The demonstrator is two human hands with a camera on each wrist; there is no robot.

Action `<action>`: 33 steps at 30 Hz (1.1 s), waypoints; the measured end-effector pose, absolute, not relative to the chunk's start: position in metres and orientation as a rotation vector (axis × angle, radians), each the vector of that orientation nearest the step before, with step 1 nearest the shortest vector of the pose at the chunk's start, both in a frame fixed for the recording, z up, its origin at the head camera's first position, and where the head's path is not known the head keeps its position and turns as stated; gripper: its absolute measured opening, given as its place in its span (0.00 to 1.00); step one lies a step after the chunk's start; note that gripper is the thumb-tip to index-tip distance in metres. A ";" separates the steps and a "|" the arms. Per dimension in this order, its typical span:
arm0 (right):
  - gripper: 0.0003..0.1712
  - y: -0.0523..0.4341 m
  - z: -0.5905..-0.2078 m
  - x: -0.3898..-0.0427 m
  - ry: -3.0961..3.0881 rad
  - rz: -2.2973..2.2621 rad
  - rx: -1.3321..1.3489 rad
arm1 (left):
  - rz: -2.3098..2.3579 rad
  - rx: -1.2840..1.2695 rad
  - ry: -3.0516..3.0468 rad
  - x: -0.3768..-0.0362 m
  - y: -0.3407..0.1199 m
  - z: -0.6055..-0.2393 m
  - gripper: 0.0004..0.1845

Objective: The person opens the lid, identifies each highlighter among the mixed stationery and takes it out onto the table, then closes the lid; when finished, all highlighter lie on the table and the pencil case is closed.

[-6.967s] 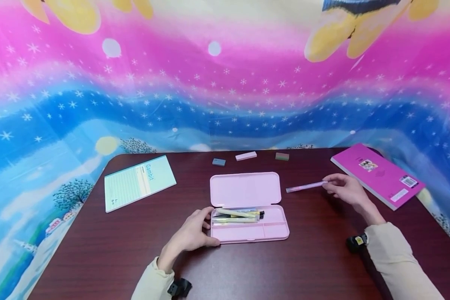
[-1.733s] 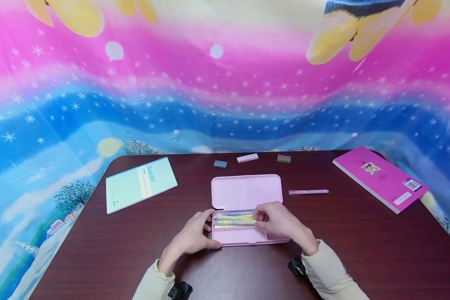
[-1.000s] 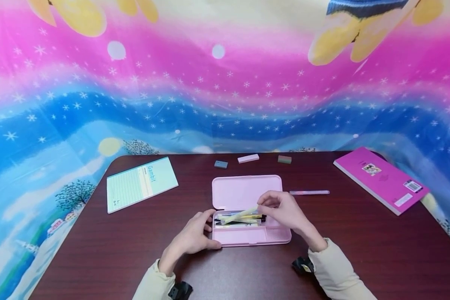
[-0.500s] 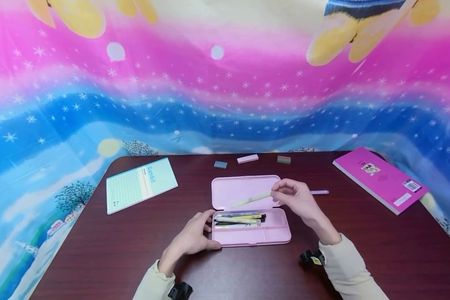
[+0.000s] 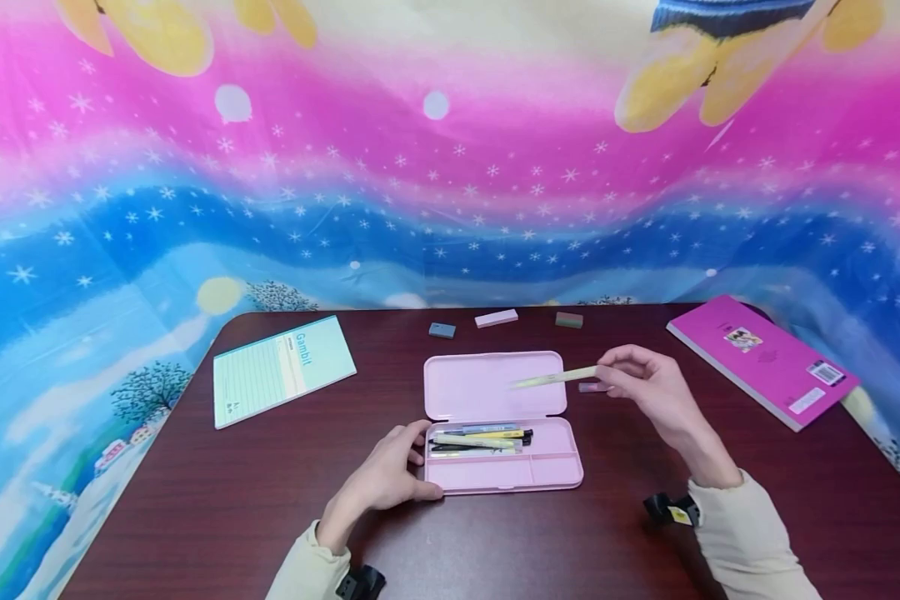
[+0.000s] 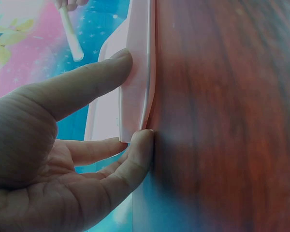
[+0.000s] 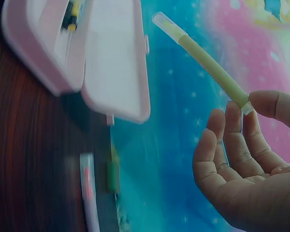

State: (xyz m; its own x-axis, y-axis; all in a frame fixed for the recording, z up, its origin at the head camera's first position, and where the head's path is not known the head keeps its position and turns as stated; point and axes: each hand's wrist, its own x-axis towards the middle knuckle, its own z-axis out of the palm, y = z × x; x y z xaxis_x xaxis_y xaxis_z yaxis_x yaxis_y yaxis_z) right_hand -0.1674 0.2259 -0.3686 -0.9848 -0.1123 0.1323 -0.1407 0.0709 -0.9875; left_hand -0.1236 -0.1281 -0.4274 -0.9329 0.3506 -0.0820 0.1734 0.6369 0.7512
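A pink pencil case (image 5: 495, 475) lies with its lid raised on the dark table, several pens (image 5: 480, 437) in its back compartment. My left hand (image 5: 382, 467) holds the case by its left end; in the left wrist view the thumb (image 6: 94, 82) lies against one side and the fingers bend against the end. Above the lid's right side, my right hand (image 5: 652, 387) pinches the end of a pale yellow pen (image 5: 558, 378). The right wrist view shows that pen's clear cap at the far end. A purple pen (image 5: 588, 387) lies on the table, mostly hidden behind the right hand.
Three erasers lie along the back: a blue one (image 5: 442, 331), a pink one (image 5: 497, 318) and a brown-green one (image 5: 569, 320). A mint notebook (image 5: 285, 371) rests at the left, a magenta book (image 5: 761, 358) at the right. A printed cloth (image 5: 435, 208) hangs behind the table (image 5: 495, 550).
The right hand earlier let go of the purple pen right of the case. It then drew the yellow pen out of the case, up and rightward. The left hand has stayed put.
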 end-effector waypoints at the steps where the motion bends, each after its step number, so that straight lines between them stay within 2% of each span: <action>1: 0.03 0.231 -0.369 -0.167 -2.271 2.121 0.270 | 1.175 0.429 2.638 -0.124 -0.128 -0.427 0.46; 17: 0.08 0.308 -0.379 -0.160 -2.170 2.205 0.211 | 1.171 0.421 2.631 -0.123 -0.128 -0.427 0.45; 26: 0.04 0.322 -0.406 -0.164 -2.427 2.072 0.066 | 1.164 0.406 2.637 -0.123 -0.128 -0.427 0.46; 33: 0.10 0.327 -0.409 -0.172 -2.598 1.909 0.036 | 1.165 0.412 2.636 -0.123 -0.128 -0.426 0.45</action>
State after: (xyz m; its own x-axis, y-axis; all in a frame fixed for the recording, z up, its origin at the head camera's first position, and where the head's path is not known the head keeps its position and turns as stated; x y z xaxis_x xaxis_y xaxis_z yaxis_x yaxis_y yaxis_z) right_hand -0.1718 0.3265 -0.4085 -0.9964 -0.0666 -0.0529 0.0306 0.2999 -0.9535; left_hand -0.1229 -0.1275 -0.4260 -0.9341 0.3440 -0.0951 0.1613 0.6445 0.7474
